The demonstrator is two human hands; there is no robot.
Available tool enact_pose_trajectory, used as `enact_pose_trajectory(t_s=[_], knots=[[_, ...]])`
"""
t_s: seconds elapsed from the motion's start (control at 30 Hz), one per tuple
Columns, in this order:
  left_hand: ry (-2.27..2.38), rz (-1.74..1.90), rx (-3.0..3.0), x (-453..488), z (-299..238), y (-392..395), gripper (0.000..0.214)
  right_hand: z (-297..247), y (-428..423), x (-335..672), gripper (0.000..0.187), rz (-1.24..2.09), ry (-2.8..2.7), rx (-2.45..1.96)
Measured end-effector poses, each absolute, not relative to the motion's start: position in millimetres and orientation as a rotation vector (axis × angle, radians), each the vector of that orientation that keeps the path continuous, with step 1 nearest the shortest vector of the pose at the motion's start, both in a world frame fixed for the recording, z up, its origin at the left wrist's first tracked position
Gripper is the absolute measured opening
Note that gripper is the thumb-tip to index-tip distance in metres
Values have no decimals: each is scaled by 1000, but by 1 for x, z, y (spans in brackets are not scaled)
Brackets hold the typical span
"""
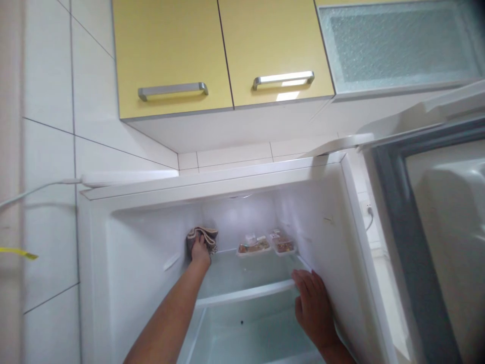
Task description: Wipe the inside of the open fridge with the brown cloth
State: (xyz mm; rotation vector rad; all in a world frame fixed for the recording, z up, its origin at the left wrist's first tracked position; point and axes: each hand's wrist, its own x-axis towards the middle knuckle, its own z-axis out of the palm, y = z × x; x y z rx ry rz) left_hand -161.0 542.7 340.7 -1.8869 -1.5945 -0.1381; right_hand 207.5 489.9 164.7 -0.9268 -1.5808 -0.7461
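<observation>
My left hand [200, 250] reaches deep into a white fridge and is closed on a folded brown cloth [207, 236]. The cloth is pressed against the left inner wall near the back corner, above the upper glass shelf [227, 275]. My right hand [311, 298] rests at the right end of that shelf's white front edge [246, 293]. Its fingers lie over the edge, fairly straight, and it holds nothing that I can see. Two clear food packs, a wider one [253, 246] and a smaller one [283, 243], sit at the back right of the shelf.
The fridge door [417, 227] stands open on the right. A lower glass shelf [250, 333] has a small dark spot [242, 322]. Yellow wall cabinets [170, 50] with metal handles hang above the fridge. A white cable [41, 188] runs along the tiled wall at left.
</observation>
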Motion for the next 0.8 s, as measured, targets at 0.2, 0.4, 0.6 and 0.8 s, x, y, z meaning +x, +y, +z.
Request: enact_pose_trajectory(t_s=[0.2,0.4,0.6,0.8], knots=[[-1717,169,-1745,-168,343,584,17,162,494,207,56,-752,-1583,-919],[-1727,289,-1734,-160,348,572,15,162,496,206,52,-776,-1564,-921],[-1775,407,-1753,-138,369,524,24,163,494,203,46,-800,-1539,-930],[-1816,427,-1723,-111,384,440,32,166,487,207,48,-837,-1577,-930]])
